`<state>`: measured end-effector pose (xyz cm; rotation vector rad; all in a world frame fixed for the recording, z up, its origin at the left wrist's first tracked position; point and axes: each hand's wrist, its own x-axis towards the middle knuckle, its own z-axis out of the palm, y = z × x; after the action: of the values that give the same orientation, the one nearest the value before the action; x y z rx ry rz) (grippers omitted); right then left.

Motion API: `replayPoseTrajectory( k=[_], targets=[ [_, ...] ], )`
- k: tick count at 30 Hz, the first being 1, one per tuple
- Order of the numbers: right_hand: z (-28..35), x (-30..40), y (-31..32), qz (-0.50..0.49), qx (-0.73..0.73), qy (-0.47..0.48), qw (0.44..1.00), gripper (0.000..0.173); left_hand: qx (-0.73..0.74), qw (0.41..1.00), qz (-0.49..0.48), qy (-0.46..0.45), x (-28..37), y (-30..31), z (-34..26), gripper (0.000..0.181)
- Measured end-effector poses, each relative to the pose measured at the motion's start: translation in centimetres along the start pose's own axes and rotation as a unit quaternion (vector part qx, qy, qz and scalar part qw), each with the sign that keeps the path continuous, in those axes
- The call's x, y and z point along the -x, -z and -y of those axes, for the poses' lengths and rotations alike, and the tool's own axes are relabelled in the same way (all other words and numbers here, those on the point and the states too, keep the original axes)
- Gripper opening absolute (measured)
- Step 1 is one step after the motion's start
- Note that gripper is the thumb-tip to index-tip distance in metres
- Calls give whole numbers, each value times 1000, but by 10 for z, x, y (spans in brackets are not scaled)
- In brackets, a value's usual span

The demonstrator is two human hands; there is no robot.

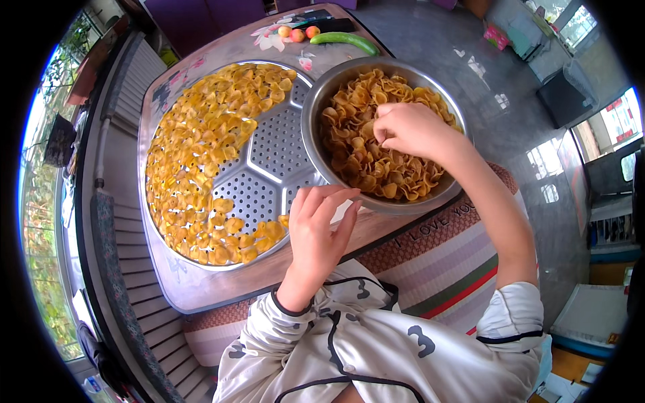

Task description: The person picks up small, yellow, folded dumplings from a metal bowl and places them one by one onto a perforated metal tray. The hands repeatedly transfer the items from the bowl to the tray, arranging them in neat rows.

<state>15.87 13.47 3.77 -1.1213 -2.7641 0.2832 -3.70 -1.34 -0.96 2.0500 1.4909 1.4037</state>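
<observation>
A large steel bowl (315,151) of brown, curled dried slices (363,101) stands on the table at the right, its rim over the edge of a round perforated metal tray (282,151). Yellow-brown slices (186,156) cover the tray's left part and rim in a layer. Over the slices in the bowl is my right hand (415,128), fingertips drawn together; whether a slice is between them is hidden. My left hand (320,221) rests by the bowl's near left rim, thumb and fingers apart, with nothing seen in it.
At the table's far side lie a green cucumber (347,40), several small red-yellow fruits (297,35) and a dark flat object (335,25). A radiator (136,242) runs along the left. A striped cover (443,287) lies below the table's near edge (227,292).
</observation>
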Motion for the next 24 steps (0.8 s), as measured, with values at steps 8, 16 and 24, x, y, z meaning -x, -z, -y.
replayPoseTrajectory(
  k=[8,16,24],
  targets=[
    [20,14,10,19,-475,-175,862,15,31,998,-40,27,0,20,12,21],
    [94,-7,-30,8,-650,-135,748,18,61,992,-76,74,14,42,23,30],
    [148,-37,-66,20,-710,-100,697,24,25,980,-149,133,32,79,50,18]
  ],
)
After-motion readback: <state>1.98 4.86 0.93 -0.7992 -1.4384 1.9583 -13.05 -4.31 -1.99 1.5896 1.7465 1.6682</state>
